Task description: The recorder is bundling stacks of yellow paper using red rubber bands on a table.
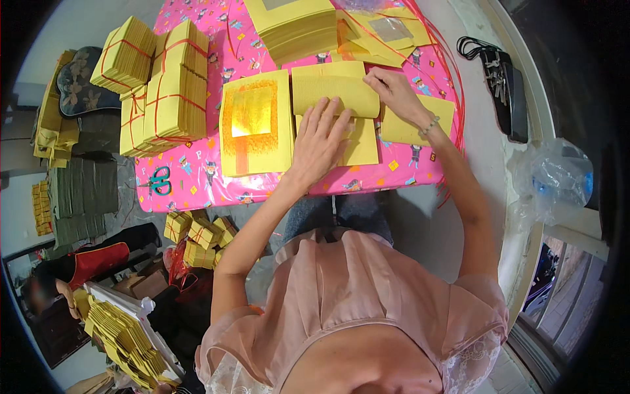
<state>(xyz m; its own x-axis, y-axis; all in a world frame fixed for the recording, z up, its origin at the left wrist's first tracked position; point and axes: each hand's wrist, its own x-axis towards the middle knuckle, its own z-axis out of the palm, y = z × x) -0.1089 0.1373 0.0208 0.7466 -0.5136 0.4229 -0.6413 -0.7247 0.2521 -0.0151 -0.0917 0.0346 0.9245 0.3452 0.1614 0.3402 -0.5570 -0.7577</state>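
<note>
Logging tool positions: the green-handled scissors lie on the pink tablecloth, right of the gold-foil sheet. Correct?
Not quite: the head view shows the green-handled scissors left of the gold-foil sheet. They do lie on the pink tablecloth.

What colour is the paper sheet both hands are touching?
The paper sheet is yellow; it shows best in the head view.

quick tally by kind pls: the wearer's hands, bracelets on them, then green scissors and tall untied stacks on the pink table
Wearer's hands (left hand, right hand): 2
Bracelet: 1
Green-handled scissors: 1
Tall untied yellow stack: 1
Total: 5
</note>
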